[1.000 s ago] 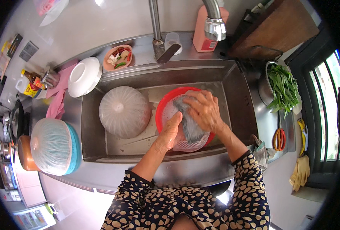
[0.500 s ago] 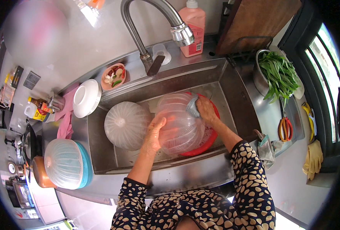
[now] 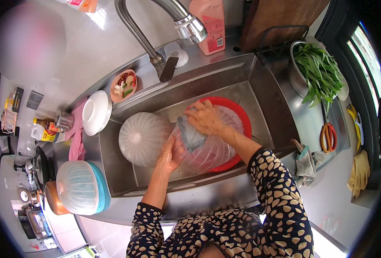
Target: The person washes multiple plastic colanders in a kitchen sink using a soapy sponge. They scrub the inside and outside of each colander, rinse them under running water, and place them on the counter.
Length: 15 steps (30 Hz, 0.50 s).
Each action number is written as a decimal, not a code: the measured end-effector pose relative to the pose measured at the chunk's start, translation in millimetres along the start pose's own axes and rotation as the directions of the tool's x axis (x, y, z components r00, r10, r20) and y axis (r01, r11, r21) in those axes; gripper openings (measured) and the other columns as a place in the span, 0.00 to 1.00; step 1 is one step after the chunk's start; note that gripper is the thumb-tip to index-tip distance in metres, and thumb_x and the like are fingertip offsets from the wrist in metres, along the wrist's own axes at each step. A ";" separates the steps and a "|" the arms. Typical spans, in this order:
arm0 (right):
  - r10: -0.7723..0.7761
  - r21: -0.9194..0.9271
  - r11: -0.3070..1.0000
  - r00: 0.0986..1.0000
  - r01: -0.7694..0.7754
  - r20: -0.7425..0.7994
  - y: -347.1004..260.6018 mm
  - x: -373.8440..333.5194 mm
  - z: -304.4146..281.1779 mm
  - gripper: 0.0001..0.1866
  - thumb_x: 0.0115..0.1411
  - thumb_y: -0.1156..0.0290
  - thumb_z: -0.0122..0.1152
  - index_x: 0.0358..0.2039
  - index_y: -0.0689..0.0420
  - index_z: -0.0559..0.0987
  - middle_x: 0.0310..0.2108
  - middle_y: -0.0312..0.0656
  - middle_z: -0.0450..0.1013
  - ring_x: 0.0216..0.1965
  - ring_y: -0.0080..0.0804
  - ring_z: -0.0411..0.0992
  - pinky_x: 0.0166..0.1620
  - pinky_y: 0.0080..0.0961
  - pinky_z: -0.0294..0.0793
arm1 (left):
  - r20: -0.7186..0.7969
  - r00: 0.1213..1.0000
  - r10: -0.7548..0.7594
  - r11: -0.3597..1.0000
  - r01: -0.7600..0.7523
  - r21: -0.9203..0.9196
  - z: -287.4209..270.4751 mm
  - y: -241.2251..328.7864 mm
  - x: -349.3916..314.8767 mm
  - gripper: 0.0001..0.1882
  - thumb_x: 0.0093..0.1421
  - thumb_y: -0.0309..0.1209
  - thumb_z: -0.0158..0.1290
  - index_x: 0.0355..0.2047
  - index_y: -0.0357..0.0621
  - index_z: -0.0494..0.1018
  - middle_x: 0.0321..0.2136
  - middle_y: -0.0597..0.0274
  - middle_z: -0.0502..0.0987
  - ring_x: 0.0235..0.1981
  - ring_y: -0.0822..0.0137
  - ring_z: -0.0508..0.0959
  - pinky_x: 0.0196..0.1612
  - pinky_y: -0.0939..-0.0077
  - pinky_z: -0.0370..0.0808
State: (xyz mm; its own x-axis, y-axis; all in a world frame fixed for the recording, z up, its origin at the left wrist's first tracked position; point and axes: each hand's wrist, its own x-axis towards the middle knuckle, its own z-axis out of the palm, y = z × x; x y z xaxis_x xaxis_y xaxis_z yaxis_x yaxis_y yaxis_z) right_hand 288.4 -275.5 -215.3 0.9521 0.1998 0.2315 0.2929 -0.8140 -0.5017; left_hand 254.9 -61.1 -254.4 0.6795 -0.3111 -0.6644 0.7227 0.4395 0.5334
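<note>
Over a red basin (image 3: 243, 118) in the steel sink (image 3: 259, 107), I hold a translucent slatted plastic basket (image 3: 214, 155) tilted on its side. The fingers of my left hand (image 3: 169, 158) grip its left edge, thumb toward the rim. My right hand (image 3: 205, 118) presses a wet blue-grey cloth (image 3: 189, 136) against the basket near its left side; the cloth is bunched under the fingers. A second translucent slatted basket (image 3: 142, 139) lies dome up on the sink floor, just left of my left hand. Part of the red basin is hidden behind the held basket.
A faucet (image 3: 190, 29) arches over the sink's back edge. Left stand white bowls (image 3: 97, 112) and another slatted basket (image 3: 74, 185) with a blue one. A small dish (image 3: 124, 86) of peppers sits behind. Right are a pot of greens (image 3: 317, 73), scissors (image 3: 328, 136) and a rag (image 3: 305, 165).
My right hand has moved left with the cloth, from the basket's upper right to its left side. The held basket has turned, showing more of the red basin's far rim. The view has shifted slightly.
</note>
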 end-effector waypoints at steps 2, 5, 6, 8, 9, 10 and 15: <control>0.135 -0.022 0.991 0.987 -0.134 0.086 15.3 3.8 -3.9 0.18 0.56 0.57 0.48 0.44 0.49 0.76 0.47 0.39 0.68 0.49 0.46 0.62 0.51 0.44 0.63 | 0.047 0.999 -0.002 0.999 0.004 -0.044 5.1 -0.3 0.6 0.19 0.56 0.45 0.54 0.44 0.50 0.71 0.39 0.66 0.76 0.41 0.66 0.75 0.43 0.62 0.74; 0.104 -0.178 0.982 0.972 -0.066 0.210 62.8 -2.6 3.3 0.20 0.59 0.56 0.41 0.45 0.50 0.75 0.50 0.41 0.67 0.53 0.43 0.61 0.52 0.44 0.63 | 0.115 0.993 -0.026 0.998 0.034 -0.062 11.9 0.5 -0.5 0.20 0.56 0.45 0.54 0.45 0.48 0.71 0.41 0.63 0.75 0.42 0.64 0.75 0.45 0.60 0.74; 0.055 -0.237 0.971 0.964 0.008 0.261 79.9 -9.2 10.7 0.21 0.60 0.56 0.38 0.46 0.50 0.75 0.51 0.42 0.67 0.55 0.42 0.60 0.52 0.44 0.62 | 0.130 0.991 -0.037 0.997 0.045 -0.062 11.5 0.6 -1.8 0.21 0.56 0.45 0.54 0.45 0.48 0.70 0.42 0.62 0.75 0.43 0.63 0.75 0.45 0.60 0.73; 0.142 0.053 0.985 0.952 -0.161 0.270 103.5 -27.9 13.9 0.22 0.61 0.56 0.36 0.47 0.52 0.73 0.51 0.43 0.66 0.56 0.40 0.60 0.53 0.44 0.61 | 0.106 0.994 -0.008 0.996 0.017 -0.083 1.7 -0.7 1.5 0.23 0.56 0.46 0.55 0.46 0.46 0.70 0.43 0.61 0.74 0.43 0.62 0.74 0.46 0.59 0.73; 0.226 0.153 0.948 0.930 -0.278 0.289 104.3 -35.3 11.8 0.22 0.62 0.57 0.34 0.47 0.53 0.73 0.52 0.43 0.66 0.56 0.40 0.60 0.53 0.45 0.60 | 0.099 0.995 -0.005 0.996 0.014 -0.089 4.1 -1.3 1.9 0.24 0.55 0.46 0.55 0.47 0.46 0.69 0.44 0.60 0.74 0.44 0.61 0.74 0.46 0.59 0.73; 0.309 0.247 0.888 0.901 -0.388 0.306 105.1 -42.3 9.5 0.23 0.62 0.57 0.33 0.47 0.53 0.73 0.52 0.44 0.66 0.56 0.41 0.59 0.53 0.46 0.60 | 0.119 0.993 -0.016 0.994 0.029 -0.105 6.0 -1.3 1.3 0.24 0.55 0.46 0.55 0.47 0.45 0.69 0.44 0.59 0.74 0.44 0.61 0.74 0.47 0.59 0.73; 0.523 -0.115 0.852 0.836 -0.511 0.164 62.7 -80.4 6.2 0.21 0.59 0.63 0.44 0.51 0.57 0.68 0.49 0.48 0.65 0.50 0.54 0.62 0.49 0.51 0.63 | 0.179 0.983 -0.030 0.986 0.059 -0.154 4.8 -2.3 4.4 0.27 0.53 0.47 0.57 0.48 0.43 0.69 0.45 0.59 0.74 0.45 0.60 0.73 0.48 0.59 0.73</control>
State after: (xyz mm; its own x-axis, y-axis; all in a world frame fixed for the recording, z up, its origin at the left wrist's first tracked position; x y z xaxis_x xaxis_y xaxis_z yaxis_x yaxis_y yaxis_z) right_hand 230.8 -339.3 -270.5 0.9638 -0.1692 -0.2060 -0.2469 -0.8582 -0.4501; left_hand 256.9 -67.5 -256.1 0.6688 -0.4700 -0.5760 0.7332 0.5450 0.4066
